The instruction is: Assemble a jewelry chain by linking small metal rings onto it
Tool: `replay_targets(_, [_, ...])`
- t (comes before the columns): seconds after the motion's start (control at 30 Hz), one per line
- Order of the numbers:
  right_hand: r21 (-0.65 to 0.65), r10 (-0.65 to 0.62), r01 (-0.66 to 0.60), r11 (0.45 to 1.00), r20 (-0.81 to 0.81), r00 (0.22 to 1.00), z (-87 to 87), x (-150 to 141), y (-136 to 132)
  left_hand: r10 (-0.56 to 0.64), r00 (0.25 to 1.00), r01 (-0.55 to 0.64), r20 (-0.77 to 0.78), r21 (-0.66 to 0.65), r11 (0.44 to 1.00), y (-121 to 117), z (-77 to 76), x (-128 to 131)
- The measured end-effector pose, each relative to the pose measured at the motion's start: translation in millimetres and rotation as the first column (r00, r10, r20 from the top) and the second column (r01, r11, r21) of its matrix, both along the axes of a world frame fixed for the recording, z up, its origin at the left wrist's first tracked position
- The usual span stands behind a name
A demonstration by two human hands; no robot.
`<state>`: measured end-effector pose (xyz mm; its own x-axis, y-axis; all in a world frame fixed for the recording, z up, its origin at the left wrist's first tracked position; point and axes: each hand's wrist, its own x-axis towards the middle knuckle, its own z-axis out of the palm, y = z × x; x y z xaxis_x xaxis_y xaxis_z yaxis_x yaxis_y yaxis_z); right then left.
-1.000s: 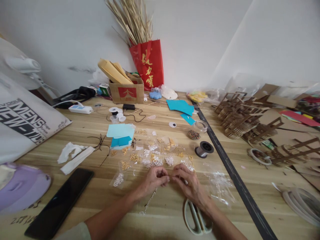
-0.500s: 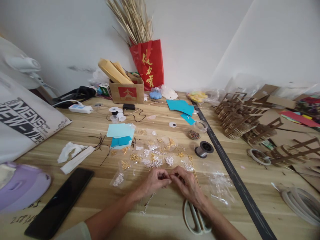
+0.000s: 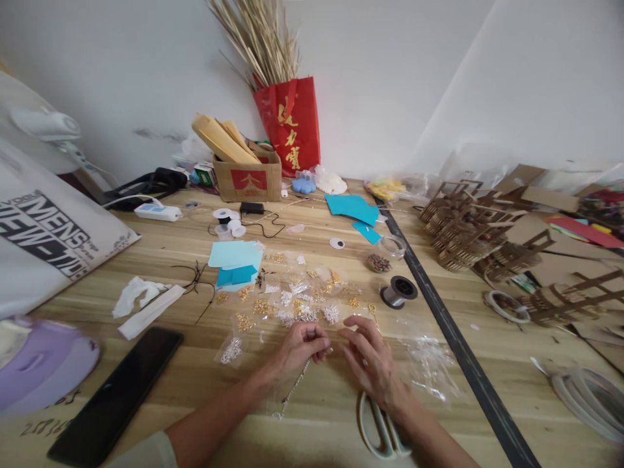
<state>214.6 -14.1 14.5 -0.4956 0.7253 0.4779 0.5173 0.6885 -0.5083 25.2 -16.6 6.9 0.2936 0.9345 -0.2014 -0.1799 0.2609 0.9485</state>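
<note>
My left hand (image 3: 305, 348) is closed in a pinch on one end of a thin silvery chain (image 3: 296, 385), which hangs down towards the table top. A tiny pale bit shows at its fingertips. Just to the right, my right hand (image 3: 368, 361) has its fingers spread, with nothing visible between them. Partly under the right wrist lie pale-handled scissors (image 3: 377, 432), their blades hidden. Small bags of gold and silver findings (image 3: 305, 312) are spread beyond my hands. A gold chain (image 3: 373, 312) lies behind the right hand, partly covered by it.
A spool of wire (image 3: 398, 292) and a clump of clear plastic bags (image 3: 431, 364) are on the right, beside a dark strip (image 3: 441, 312). Woven bamboo baskets (image 3: 458, 227) stand farther right. On the left lie a black phone (image 3: 117, 396) and blue cards (image 3: 236, 274).
My right hand has drawn away from my left and its fingers have opened. More of the silvery chain now shows below my left hand.
</note>
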Motion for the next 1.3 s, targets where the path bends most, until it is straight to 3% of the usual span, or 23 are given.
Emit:
replay_targets(0.17, [-0.079, 0.092, -0.085, 0.993, 0.091, 0.992, -1.8, -3.3, 2.2, 0.002, 1.0, -0.002, 0.015, 0.005, 1.0, 0.3, -0.3, -1.1])
replay_targets(0.37, [-0.108, 0.09, -0.08, 0.991, 0.094, 0.991, -5.8, -4.2, 3.8, -0.002, 1.0, 0.002, 0.005, 0.034, 0.999, -0.1, -2.4, -0.5])
replay_targets(0.87, [-0.195, 0.136, -0.127, 0.972, 0.03, 0.99, -2.1, -6.9, 2.9, 0.05, 0.998, -0.045, -0.042, 0.107, 0.993, 1.6, -6.6, -0.4])
replay_targets(1.3, [-0.188, 0.142, -0.149, 0.971, -0.053, 0.988, -5.9, -6.4, 4.0, 0.061, 0.998, -0.061, -0.004, 0.032, 0.998, 2.4, -5.8, -0.5])
